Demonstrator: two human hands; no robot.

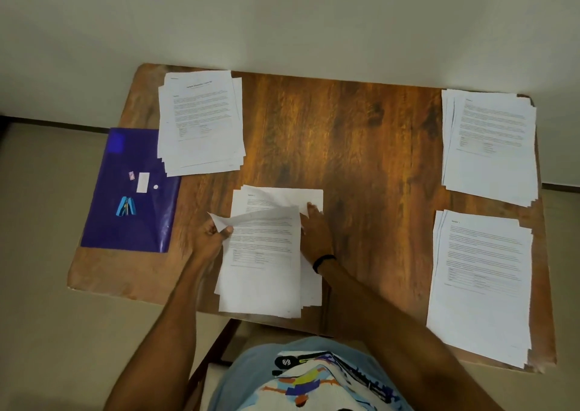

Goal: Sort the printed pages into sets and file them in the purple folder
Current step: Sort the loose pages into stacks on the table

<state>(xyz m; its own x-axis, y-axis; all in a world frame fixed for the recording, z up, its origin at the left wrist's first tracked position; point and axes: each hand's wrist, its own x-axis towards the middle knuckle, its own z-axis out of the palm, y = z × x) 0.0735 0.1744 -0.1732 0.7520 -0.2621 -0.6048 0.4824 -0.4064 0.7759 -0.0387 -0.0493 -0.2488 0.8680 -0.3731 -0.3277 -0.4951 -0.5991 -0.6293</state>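
Observation:
A stack of printed pages (266, 272) lies at the table's front middle. My left hand (213, 234) pinches the top sheet's upper left corner and peels it up. My right hand (317, 225) rests on the stack's right side, fingers straight, partly under the lifted sheet. Three other page piles lie on the table: one at the back left (201, 121), one at the back right (489, 147), one at the front right (480, 285). The purple folder (131, 216) lies flat at the left, overhanging the table edge.
A blue stapler (126, 206), a small white card (142, 182) and a small pink item (131, 175) sit on the folder. The wooden table (345, 134) stands against a pale wall. A chair frame (216, 348) shows under the front edge.

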